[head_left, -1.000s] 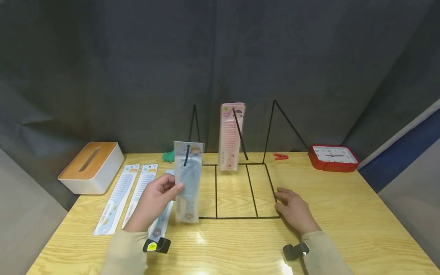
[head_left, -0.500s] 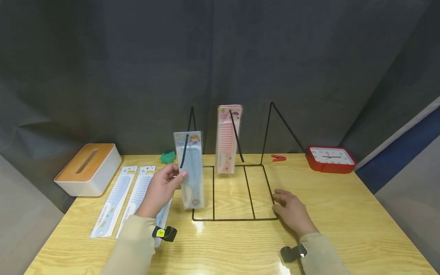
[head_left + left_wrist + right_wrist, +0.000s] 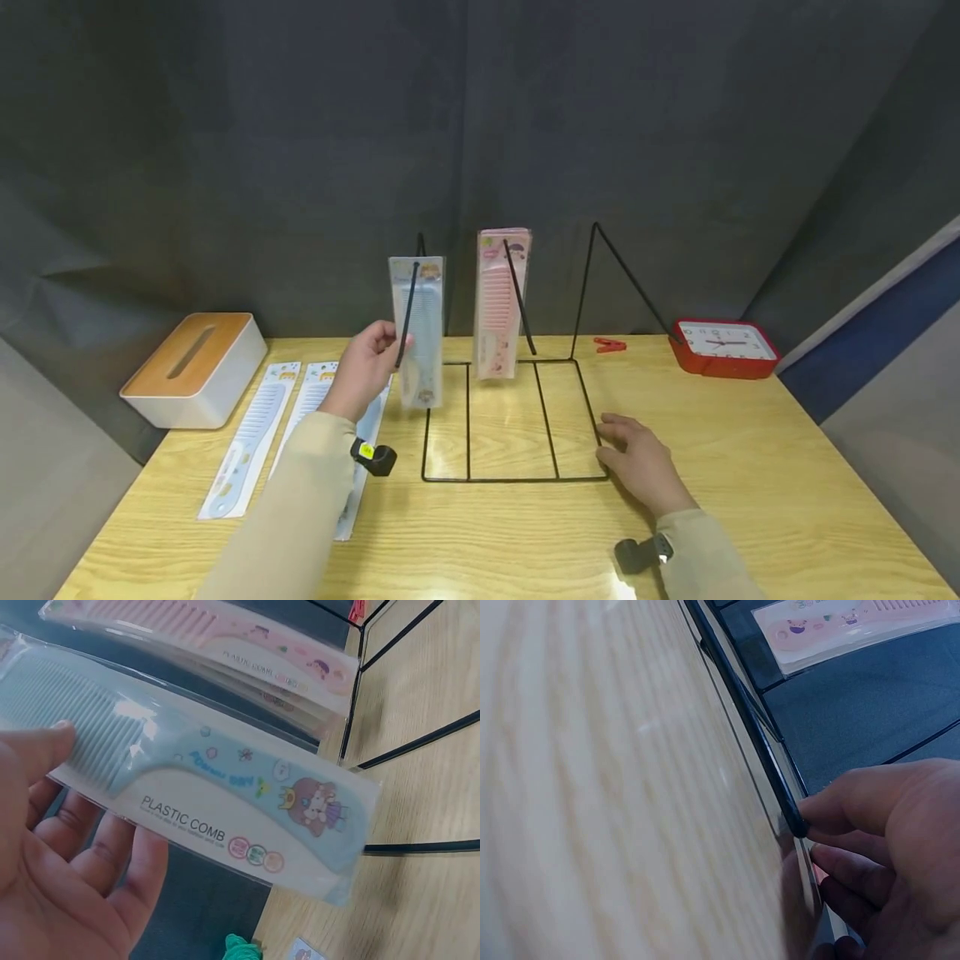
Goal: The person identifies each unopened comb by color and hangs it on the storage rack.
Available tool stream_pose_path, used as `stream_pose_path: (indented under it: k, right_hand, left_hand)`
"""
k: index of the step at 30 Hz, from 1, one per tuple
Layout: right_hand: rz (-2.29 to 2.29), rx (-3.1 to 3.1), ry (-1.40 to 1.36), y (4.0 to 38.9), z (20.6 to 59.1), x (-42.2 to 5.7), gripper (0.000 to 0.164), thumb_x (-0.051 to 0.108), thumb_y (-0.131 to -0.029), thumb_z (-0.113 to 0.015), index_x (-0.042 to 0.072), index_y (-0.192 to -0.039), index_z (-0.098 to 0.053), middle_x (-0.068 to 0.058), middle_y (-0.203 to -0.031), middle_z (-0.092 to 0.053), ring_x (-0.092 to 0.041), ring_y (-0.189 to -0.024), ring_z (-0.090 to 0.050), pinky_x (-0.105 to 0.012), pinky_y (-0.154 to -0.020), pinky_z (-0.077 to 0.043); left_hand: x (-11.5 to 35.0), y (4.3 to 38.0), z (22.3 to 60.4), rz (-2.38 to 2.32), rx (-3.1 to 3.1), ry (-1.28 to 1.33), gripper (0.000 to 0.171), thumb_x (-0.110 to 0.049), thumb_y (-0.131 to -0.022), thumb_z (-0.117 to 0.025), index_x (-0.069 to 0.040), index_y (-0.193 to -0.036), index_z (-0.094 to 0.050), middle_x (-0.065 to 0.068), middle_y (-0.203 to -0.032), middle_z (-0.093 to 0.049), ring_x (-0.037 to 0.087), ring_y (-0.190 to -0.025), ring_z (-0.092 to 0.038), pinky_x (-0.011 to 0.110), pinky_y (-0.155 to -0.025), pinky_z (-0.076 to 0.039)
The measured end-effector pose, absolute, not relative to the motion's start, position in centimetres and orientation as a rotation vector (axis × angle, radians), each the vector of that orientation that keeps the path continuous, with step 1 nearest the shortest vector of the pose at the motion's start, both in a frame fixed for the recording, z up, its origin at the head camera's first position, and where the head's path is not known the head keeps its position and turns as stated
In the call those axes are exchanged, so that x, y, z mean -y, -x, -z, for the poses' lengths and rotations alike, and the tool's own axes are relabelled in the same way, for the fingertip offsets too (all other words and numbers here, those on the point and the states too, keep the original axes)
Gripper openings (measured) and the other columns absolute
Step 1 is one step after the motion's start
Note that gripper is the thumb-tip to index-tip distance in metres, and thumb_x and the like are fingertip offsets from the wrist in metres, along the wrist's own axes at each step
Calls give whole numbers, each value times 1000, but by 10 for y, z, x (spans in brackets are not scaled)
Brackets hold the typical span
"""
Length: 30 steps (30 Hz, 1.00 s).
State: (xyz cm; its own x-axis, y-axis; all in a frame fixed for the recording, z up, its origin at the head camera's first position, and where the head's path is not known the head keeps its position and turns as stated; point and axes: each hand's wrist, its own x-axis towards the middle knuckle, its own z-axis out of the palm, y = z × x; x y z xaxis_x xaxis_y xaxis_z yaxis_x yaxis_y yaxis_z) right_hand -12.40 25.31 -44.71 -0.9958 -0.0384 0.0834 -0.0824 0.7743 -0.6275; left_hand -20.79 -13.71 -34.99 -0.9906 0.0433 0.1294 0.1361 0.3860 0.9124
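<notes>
My left hand (image 3: pixel 363 371) pinches a bagged light-blue plastic comb (image 3: pixel 424 350), thumb on its front and fingers behind, as the left wrist view shows. The comb hangs upright on the left hook of a black wire rack (image 3: pixel 517 480), the hook's rod coming out near the bag's top. Bagged pink combs (image 3: pixel 495 333) hang on the middle hook; the right hook is bare. At the rack's right front corner, my right hand (image 3: pixel 643 467) grips the base wire between thumb and fingers, seen close in the right wrist view.
Left of the rack lie several bagged blue combs (image 3: pixel 251 442), one partly under my left forearm. A white tissue box (image 3: pixel 198 367) with a wooden lid stands at the back left. Behind the rack's right side are a red clip (image 3: pixel 610 344) and a red clock (image 3: pixel 723 350).
My left hand has moved up and away from me, sliding the blue comb back along the left hook. The right hand stays at the rack's corner.
</notes>
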Motion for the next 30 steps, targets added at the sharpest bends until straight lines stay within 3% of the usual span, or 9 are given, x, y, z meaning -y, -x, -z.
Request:
stream_pose_path:
  k: [4,11,20,27,30]
  right_hand:
    - [-1066,2901,-87,124,445,-252,42,14,-94,-66,-6,-131,-62,-20,-148,-49,-46,-139,-39,-68,-111,-28]
    - [-1068,2890,-77,124,447,-253,42,13,-93,-66,-6,-130,-63,-20,-148,-50,-46,-138,-40,-64,-112,-30]
    - [-1069,2879,-79,125,450,-255,41,14,-93,-66,-5,-130,-63,-19,-147,-51,-45,-138,-40,-63,-112,-32]
    - [-1049,2893,-78,126,450,-255,42,16,-94,-65,-4,-131,-63,-18,-148,-50,-46,-139,-39,-65,-112,-30]
    - [-1030,2891,-88,126,450,-255,42,16,-94,-65,-4,-131,-63,-19,-148,-50,-46,-138,-40,-65,-112,-30]
  left_hand:
    - [136,222,346,1696,2576,118,30,-40,-101,-59,-13,-112,-63,6,-105,-71,23,-83,-55,35,-67,-45]
    - [132,242,340,1803,2555,42,30,-37,-102,-59,-9,-115,-61,8,-115,-68,21,-98,-59,37,-85,-51]
    - [137,250,334,1643,2596,49,34,-32,-106,-53,-8,-130,-58,12,-130,-61,29,-124,-54,49,-104,-45]
    - [152,245,344,1731,2531,34,33,-29,-104,-56,-8,-130,-58,11,-125,-61,28,-109,-58,41,-88,-51]
    - [158,242,355,1761,2520,10,30,-24,-105,-55,-6,-128,-58,14,-124,-61,28,-107,-57,38,-88,-50]
